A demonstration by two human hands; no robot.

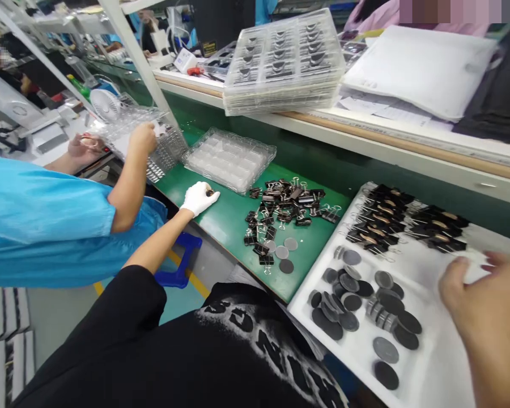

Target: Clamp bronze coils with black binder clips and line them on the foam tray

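Observation:
My left hand [199, 199], in a white glove, rests low over the green mat [229, 218]. Its fingers are curled, and a small dark brownish thing shows at the fingertips, too small to name. To its right lies a heap of black binder clips [287, 198] with several grey discs [281, 251] below. My right hand [487, 297], blurred, hovers at the right edge over a white foam tray [433, 294]. Something white shows by its fingers; whether it grips anything is unclear. Nearby in the tray are clipped black stacks [382, 218] and loose dark discs [344, 289].
An empty clear plastic tray [229, 158] lies behind my left hand. A shelf [391, 136] above carries stacked clear trays [284, 62] and a white padded pouch [420, 68]. At left, a co-worker in a blue top [46, 209] handles clear trays; a blue stool [176, 260] stands below.

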